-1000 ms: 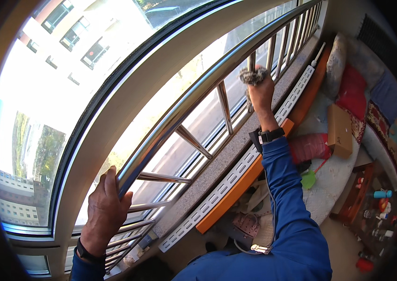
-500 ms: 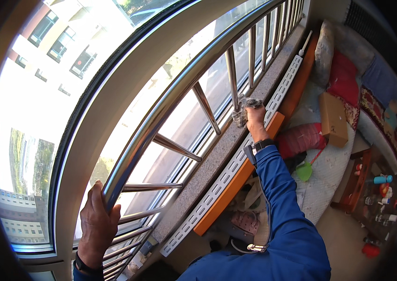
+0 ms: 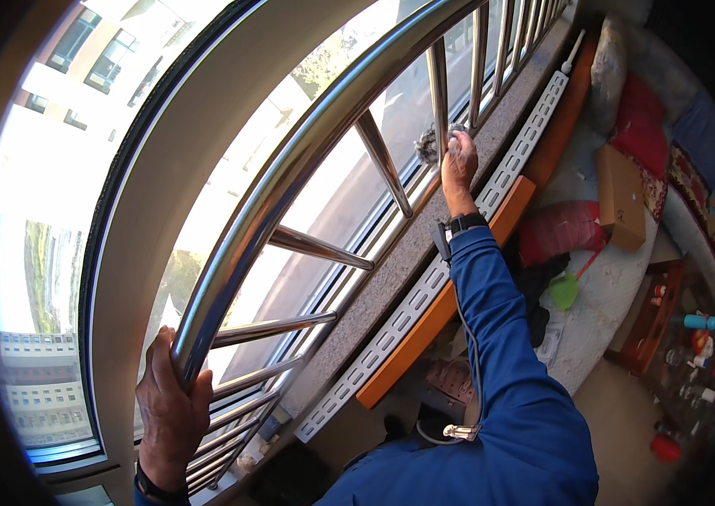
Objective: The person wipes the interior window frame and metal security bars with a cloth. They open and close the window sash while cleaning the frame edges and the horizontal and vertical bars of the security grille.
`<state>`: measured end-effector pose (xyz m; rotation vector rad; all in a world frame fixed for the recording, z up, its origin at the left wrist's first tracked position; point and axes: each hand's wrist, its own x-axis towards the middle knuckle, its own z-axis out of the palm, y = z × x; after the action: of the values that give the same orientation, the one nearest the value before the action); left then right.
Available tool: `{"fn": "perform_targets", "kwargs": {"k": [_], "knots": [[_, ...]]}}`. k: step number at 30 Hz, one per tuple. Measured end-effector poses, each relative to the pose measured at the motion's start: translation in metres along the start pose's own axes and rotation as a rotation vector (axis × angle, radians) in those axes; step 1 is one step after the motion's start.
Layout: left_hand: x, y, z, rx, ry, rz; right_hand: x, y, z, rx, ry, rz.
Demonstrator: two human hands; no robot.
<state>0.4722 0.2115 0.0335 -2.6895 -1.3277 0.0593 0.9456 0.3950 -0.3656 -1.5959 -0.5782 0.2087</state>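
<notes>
A shiny metal railing [image 3: 248, 202] stands along the inside of the window. My left hand [image 3: 173, 401] is wrapped round its thick top rail at the lower left. My right arm reaches far forward, and my right hand [image 3: 460, 169] grips a crumpled grey cloth [image 3: 427, 148]. That cloth is pressed round the lower part of an upright bar [image 3: 437, 93], just above the stone sill [image 3: 366, 295]. Part of the cloth is hidden behind the bar and my fingers. A dark band sits on each wrist.
Beside the sill run a white slotted radiator cover [image 3: 420, 308] and an orange board [image 3: 408, 363]. To the right lie a bed [image 3: 602, 312], a cardboard box [image 3: 620, 198], a red cushion [image 3: 640, 114] and a green fly swatter [image 3: 564, 291]. Bottles and small items crowd a low table [image 3: 657, 325].
My right hand has carried the cloth from beside the bar's foot to round the bar, slightly farther forward. My left hand keeps its grip on the rail. The view has shifted a little.
</notes>
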Motion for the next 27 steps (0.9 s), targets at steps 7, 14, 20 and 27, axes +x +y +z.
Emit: {"fn": "perform_targets", "kwargs": {"k": [7, 14, 20, 27], "knots": [[-0.001, -0.002, 0.003, 0.041, 0.029, 0.007, -0.073, -0.001, -0.019, -0.094, 0.159, 0.113], [-0.002, -0.002, 0.004, 0.023, 0.031, 0.005, -0.071, 0.005, -0.015, 0.043, 0.013, 0.237], [-0.001, -0.002, 0.004, 0.029, 0.042, 0.005, -0.090, 0.000, -0.002, 0.189, -0.037, 0.523], [0.000, -0.001, 0.003, 0.022, 0.054, -0.007, -0.121, -0.039, -0.066, -0.090, -0.412, 0.208]]}}
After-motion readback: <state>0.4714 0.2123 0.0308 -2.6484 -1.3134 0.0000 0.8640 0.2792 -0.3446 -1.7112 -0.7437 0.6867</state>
